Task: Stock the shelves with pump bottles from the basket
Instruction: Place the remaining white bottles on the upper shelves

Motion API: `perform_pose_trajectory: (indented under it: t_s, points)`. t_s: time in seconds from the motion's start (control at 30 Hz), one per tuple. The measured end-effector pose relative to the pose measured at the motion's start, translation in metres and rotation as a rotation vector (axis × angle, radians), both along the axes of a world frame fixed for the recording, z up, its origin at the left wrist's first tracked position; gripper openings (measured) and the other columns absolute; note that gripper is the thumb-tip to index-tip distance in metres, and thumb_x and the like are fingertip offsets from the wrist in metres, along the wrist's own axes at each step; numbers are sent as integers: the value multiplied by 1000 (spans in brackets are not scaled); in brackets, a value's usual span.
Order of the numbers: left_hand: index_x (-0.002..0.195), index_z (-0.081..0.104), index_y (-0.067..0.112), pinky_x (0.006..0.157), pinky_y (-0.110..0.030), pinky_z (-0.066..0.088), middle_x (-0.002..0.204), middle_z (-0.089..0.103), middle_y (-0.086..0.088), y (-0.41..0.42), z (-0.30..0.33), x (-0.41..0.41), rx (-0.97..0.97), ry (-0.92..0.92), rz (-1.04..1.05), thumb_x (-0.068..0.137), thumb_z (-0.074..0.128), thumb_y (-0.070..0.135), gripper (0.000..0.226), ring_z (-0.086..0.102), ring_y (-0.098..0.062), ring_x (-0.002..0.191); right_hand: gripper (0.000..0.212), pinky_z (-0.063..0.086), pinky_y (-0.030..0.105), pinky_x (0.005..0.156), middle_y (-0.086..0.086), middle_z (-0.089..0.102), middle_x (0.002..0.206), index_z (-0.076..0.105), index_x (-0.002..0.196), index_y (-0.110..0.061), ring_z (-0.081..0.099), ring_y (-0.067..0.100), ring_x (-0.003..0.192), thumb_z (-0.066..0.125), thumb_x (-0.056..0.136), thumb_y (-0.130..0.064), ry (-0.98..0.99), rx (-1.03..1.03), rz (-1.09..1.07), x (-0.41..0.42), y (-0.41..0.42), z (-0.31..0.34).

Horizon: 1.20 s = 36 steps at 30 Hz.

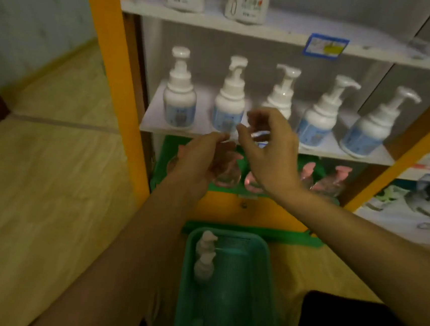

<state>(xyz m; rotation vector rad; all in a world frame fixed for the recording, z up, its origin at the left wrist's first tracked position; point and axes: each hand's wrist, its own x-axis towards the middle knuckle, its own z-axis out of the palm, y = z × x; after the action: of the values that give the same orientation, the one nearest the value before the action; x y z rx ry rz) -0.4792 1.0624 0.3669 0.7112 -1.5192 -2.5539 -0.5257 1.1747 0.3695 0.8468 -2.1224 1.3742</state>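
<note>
Dim light fell across a shop floor of pale wood planks, where a green basket (226,282) sat below an orange-framed shelving unit (117,74). One white pump bottle (204,254) lay inside the basket, along its left wall. It looked light, rigid and smooth-sided, likely best taken around the neck under the pump head. Five matching bottles (229,103) stood upright in a row on the white middle shelf (323,149); pink-capped clear bottles (338,182) filled the green tray (167,155) beneath. The left hand (201,159) hovered before the tray, fingers curled; whether it held anything could not be told. The right hand (270,147) hung at the shelf edge, fingers spread and empty.
</note>
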Motion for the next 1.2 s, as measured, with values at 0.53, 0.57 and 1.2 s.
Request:
perform_pose_trajectory:
  t_s: [0.53, 0.57, 1.2]
  points:
    - [112, 60, 6, 73, -19, 35, 106, 60, -9, 5, -205, 50, -1096, -549, -472, 94, 51, 26, 28, 57, -22, 98, 53, 42, 28, 74, 9, 60, 109, 41, 134, -13, 56, 18, 92, 64, 88, -26, -802, 898, 92, 4, 96, -230]
    - [113, 60, 6, 73, -21, 35, 108, 61, -11, 9, -218, 49, -1126, -567, -501, 94, 51, 26, 29, 57, -24, 100, 53, 41, 27, 74, 12, 60, 112, 40, 135, -13, 55, 17, 91, 63, 89, -26, -818, 925, 93, 2, 96, -238]
    - [130, 45, 16, 92, -37, 45, 128, 58, -7, 22, -381, 14, -948, -645, -600, 85, 66, 30, 51, 55, -27, 117, 63, 45, 40, 98, 7, 52, 137, 43, 137, -20, 52, 26, 119, 68, 83, -39, -1040, 766, 114, -45, 26, -381]
